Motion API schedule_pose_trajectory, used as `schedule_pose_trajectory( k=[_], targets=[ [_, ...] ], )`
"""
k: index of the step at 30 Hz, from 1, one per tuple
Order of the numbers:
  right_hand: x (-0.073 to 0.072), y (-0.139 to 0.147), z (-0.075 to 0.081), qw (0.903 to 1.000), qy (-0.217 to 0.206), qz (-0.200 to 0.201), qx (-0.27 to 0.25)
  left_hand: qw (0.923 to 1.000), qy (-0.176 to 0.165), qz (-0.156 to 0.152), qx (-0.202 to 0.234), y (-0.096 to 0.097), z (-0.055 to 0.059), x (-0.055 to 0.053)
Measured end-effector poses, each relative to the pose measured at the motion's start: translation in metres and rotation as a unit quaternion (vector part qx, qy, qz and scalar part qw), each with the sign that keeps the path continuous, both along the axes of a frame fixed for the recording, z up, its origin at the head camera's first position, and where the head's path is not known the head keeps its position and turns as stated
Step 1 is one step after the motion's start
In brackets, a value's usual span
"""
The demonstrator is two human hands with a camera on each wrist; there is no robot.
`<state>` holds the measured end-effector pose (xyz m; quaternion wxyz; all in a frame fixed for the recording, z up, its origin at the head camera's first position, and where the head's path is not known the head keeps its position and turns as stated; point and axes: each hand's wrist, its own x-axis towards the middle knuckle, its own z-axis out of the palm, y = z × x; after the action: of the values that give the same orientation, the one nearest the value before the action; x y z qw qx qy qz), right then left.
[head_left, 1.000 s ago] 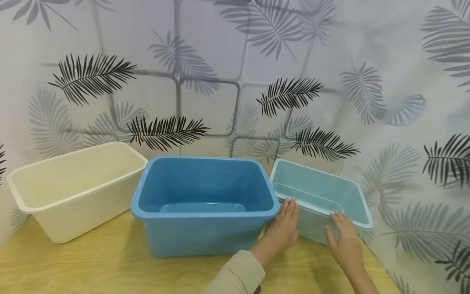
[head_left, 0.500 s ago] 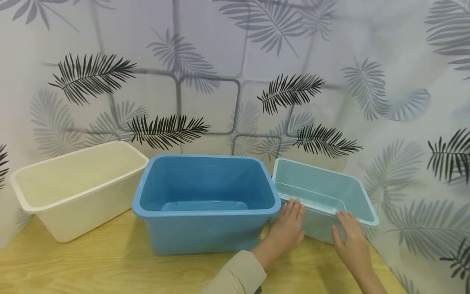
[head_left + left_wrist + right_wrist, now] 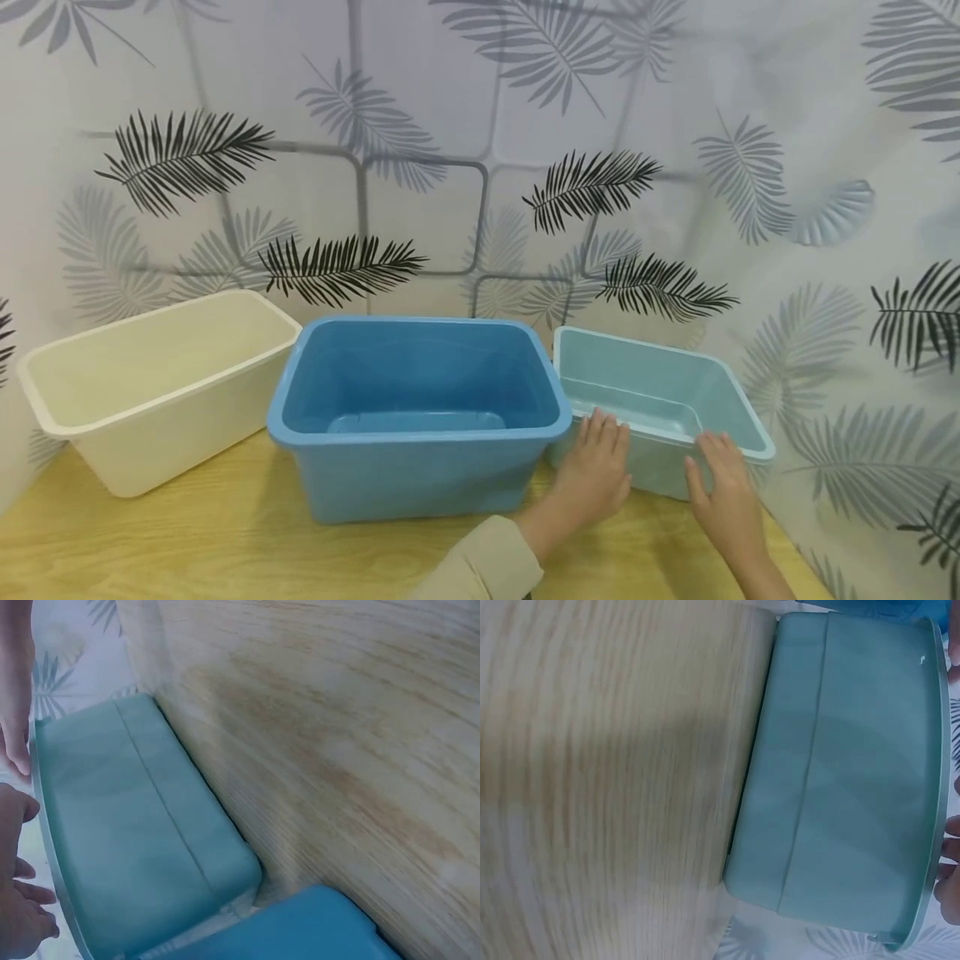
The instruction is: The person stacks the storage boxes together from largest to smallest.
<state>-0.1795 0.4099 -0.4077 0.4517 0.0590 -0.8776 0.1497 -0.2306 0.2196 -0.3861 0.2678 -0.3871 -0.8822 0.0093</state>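
A small light-teal plastic bin stands upright at the right, its left end partly hidden behind a larger blue bin. My left hand has its fingertips at the teal bin's front rim, near the blue bin's right corner. Further right along the same rim, the fingers of my right hand touch the edge, thumb held apart. In the left wrist view the teal bin's outer wall fills much of the picture, with both hands at the rim side. The right wrist view shows fingertips at that rim.
At the left a cream bin stands angled, its right end close to the blue bin. All three bins are on a wood-grain table. Behind them hangs a leaf-patterned cloth. The table's right edge runs close beside the teal bin.
Both hands have shifted slightly to the right, still at the teal bin's front rim. The head view has moved a little. The blue and cream bins stay where they were.
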Motion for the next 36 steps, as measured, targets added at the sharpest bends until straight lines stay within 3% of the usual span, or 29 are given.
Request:
schedule_pose_trajectory(
  k=[3, 7, 11, 22, 36],
  targets=[
    [0.000, 0.005, 0.003, 0.9994, -0.031, -0.009, -0.016, 0.9998, 0.013, 0.009, 0.008, 0.000, 0.000, -0.005],
    [0.000, 0.009, 0.006, 0.9957, -0.087, -0.023, -0.020, 0.9987, 0.016, 0.036, -0.033, -0.003, -0.001, -0.010],
    [0.000, 0.009, 0.006, 0.9938, -0.107, -0.029, -0.008, 0.9967, 0.014, 0.047, -0.065, -0.005, -0.001, -0.010],
    [0.004, 0.012, 0.009, 0.9944, -0.094, -0.048, 0.005, 0.9983, 0.015, 0.038, -0.041, -0.010, -0.004, -0.004],
    [0.013, 0.012, 0.012, 0.9924, -0.113, -0.050, 0.004, 0.9991, 0.024, 0.033, -0.012, -0.015, -0.002, 0.009]
  ],
)
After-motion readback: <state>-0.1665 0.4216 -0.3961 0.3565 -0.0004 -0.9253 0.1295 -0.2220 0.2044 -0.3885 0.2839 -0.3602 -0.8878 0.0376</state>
